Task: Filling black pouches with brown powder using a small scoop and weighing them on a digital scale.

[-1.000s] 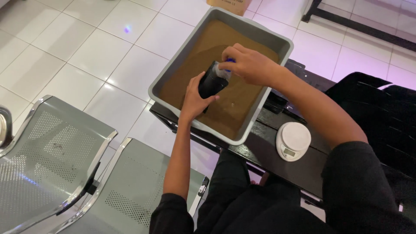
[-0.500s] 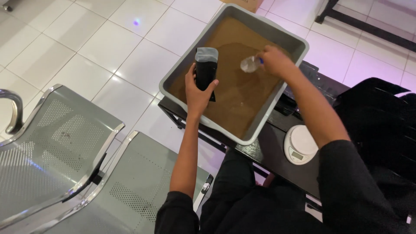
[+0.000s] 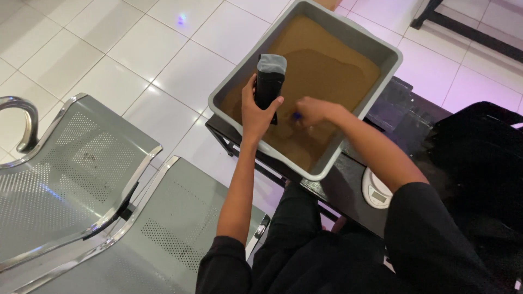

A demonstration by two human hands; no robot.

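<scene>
A grey plastic tub [image 3: 392,53] filled with brown powder [image 3: 327,60] rests on a dark low table [image 3: 348,188]. My left hand [image 3: 255,115] grips a black pouch [image 3: 268,83] upright over the tub's near left side, its open top showing grey. My right hand [image 3: 312,111] is down in the powder just right of the pouch, closed around a small scoop with a blue handle [image 3: 295,116]; the scoop's bowl is hidden.
A white kitchen scale [image 3: 376,190] sits on the table, partly behind my right forearm. Grey perforated metal bench seats [image 3: 81,174] stand to my left. The floor is white tile. A black bag or cloth [image 3: 479,141] lies at the right.
My right hand has dropped from above the tub's middle down into the powder beside the pouch. The left hand keeps the pouch upright, shifted slightly.
</scene>
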